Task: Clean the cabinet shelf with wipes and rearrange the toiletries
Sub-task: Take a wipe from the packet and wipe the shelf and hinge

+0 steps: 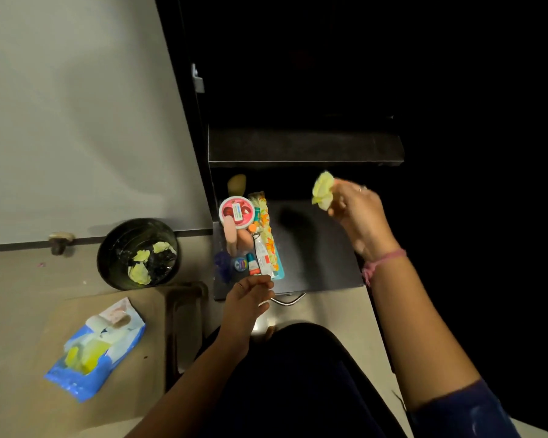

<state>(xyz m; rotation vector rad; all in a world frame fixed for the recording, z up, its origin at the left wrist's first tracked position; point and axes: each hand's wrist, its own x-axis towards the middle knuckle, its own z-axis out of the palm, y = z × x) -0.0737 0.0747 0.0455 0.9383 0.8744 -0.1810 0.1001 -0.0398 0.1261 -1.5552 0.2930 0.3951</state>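
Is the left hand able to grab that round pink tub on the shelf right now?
Probably yes. The left hand holds nothing and sits at the shelf's front edge. The round pink tub lies farther back, so the hand must reach over the tubes in front. Nothing covers the tub.

Right hand [356, 213] raised, pinching grip; left hand [247, 298] (loosely curled) low.

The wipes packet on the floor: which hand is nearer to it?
Left. The left hand hangs right of the wipes packet, by the shelf's front edge. The right hand is far off over the shelf, holding a crumpled wipe.
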